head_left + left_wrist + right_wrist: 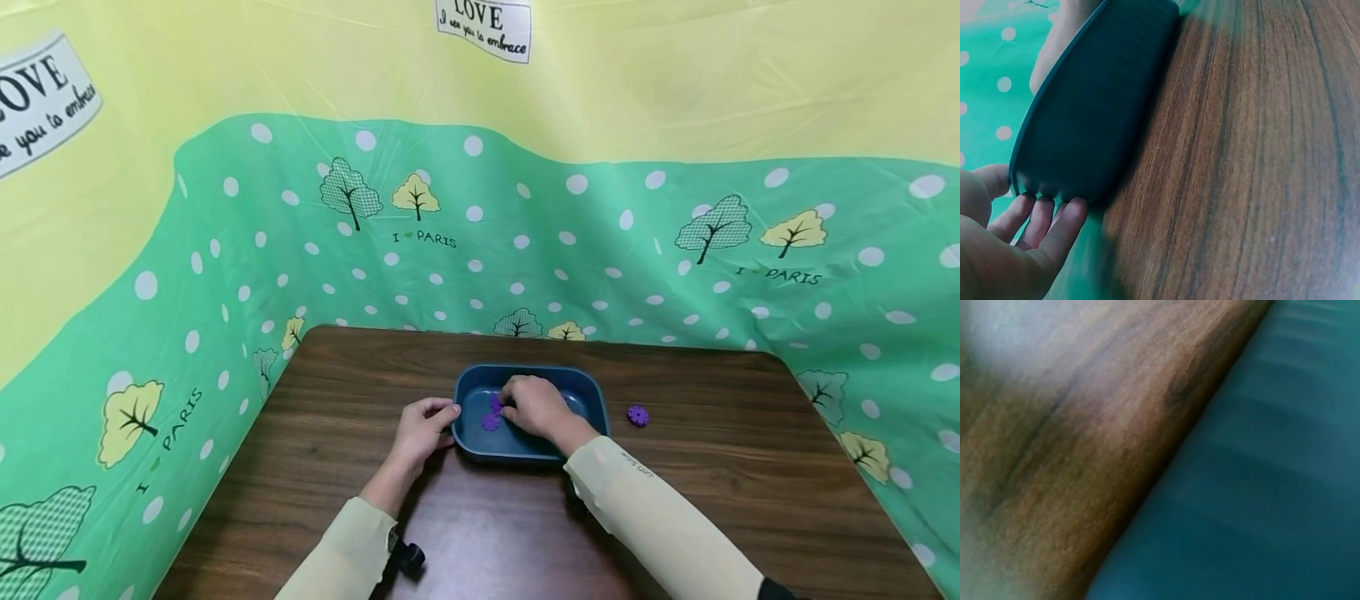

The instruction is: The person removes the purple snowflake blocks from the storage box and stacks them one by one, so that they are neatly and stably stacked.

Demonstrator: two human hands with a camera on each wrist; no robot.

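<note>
A blue rectangular plastic tub (525, 457) stands on the wooden table. My left hand (422, 429) grips its left end; in the left wrist view the thumb bears on the rim and the fingertips press the outer wall. Inside the tub, my right hand (534, 406) reaches down with bent fingers. Purple flower-shaped plastic pieces (491, 422) lie in the tub right by its thumb and fingertips. I cannot tell whether those fingers pinch one. The right wrist view shows only the tub's blurred outer wall (1241, 525) and wood.
One more purple flower-shaped piece (638, 416) lies on the table (712, 483), right of the tub. A green and yellow printed cloth (600, 225) hangs behind the table and along its sides. A small black object (411, 558) shows at the left wrist.
</note>
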